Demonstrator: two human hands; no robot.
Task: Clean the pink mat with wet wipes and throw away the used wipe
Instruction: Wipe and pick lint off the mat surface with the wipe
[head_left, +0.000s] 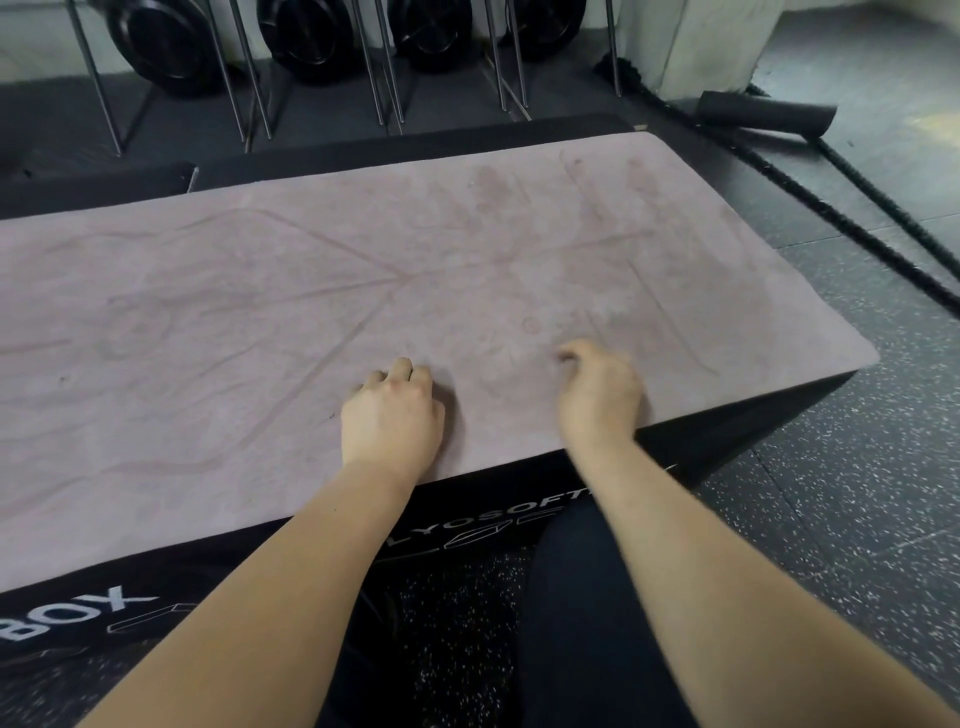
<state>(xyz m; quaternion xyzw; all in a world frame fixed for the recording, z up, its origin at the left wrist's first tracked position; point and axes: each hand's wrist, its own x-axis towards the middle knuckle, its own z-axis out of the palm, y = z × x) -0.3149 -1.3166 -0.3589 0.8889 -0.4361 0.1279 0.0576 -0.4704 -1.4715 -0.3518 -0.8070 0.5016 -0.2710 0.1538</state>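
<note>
The left hand (392, 410) is set knuckles-up on the pink mat (234, 291), its fingers curled tight under the palm; nothing is seen held in it. The right hand (597, 389) is placed just beside it, nearer the mat's right end. Its fingers are bent down towards the surface with their tips hidden, so whether anything is pinched cannot be told. Both hands are laid close to the mat's near edge, with the mat stretching away ahead of them and far off to the left; darker patches are seen on it beyond the right hand. The mat is spread flat over a black box (727, 436) marked with white lettering. A dark-clad leg (582, 623) is seen between the forearms, over speckled flooring (857, 519). A thick black rope (831, 208) is trailed across the floor to the right, and weight plates (311, 36) are racked at the far wall.
</note>
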